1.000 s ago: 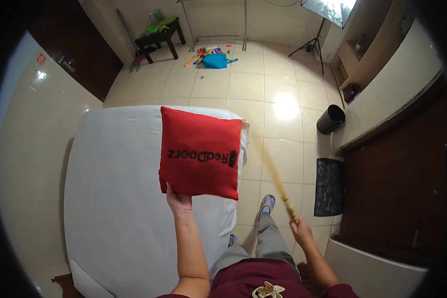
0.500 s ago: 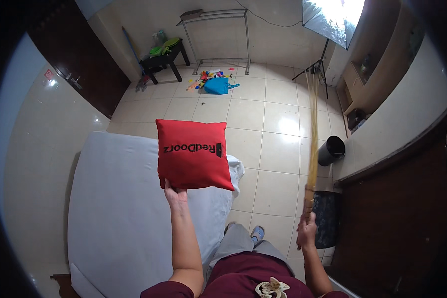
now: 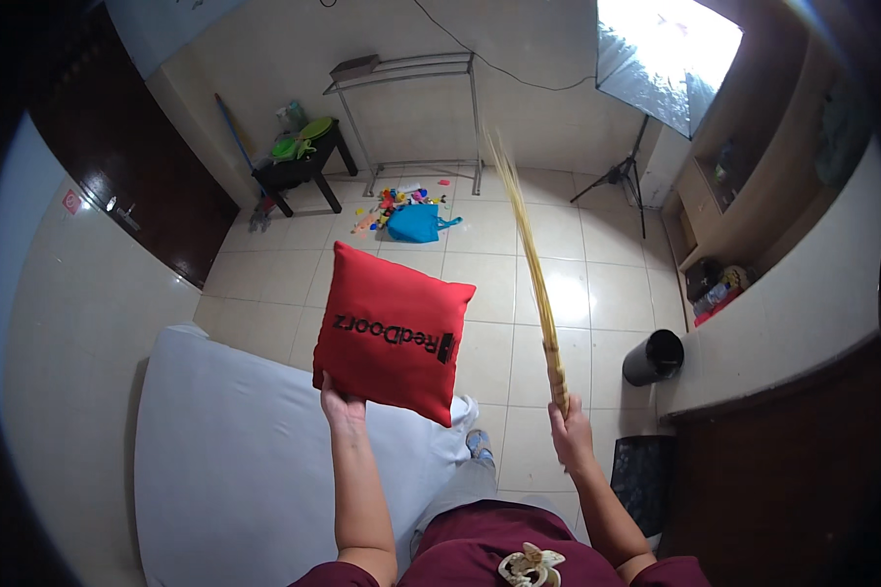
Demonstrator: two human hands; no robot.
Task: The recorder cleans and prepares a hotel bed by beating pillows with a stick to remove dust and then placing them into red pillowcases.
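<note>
A square red cushion [image 3: 392, 328] with dark lettering is held up by my left hand [image 3: 344, 403], which grips its lower left corner from below. The cushion tilts, its right side lower than its left. My right hand [image 3: 572, 433] is wrapped round the handle of a stick broom [image 3: 533, 254]. The broom's thin, straw-coloured bristles point up and away, leaning left toward their tips. Cushion and broom are apart. Below the cushion spreads a bed with a white sheet [image 3: 235, 460].
On the tiled floor lie a blue bag [image 3: 415, 223] and several colourful small items. A black table [image 3: 308, 168], a metal rack [image 3: 401, 70] and a lamp on a tripod [image 3: 625, 176] stand at the back. A black bin [image 3: 653, 358] and a dark mat [image 3: 643, 484] are at right.
The broom has swung left toward the cushion and now leans left. The cushion has turned clockwise and sits slightly lower. The view has shifted, and a foot has moved forward.
</note>
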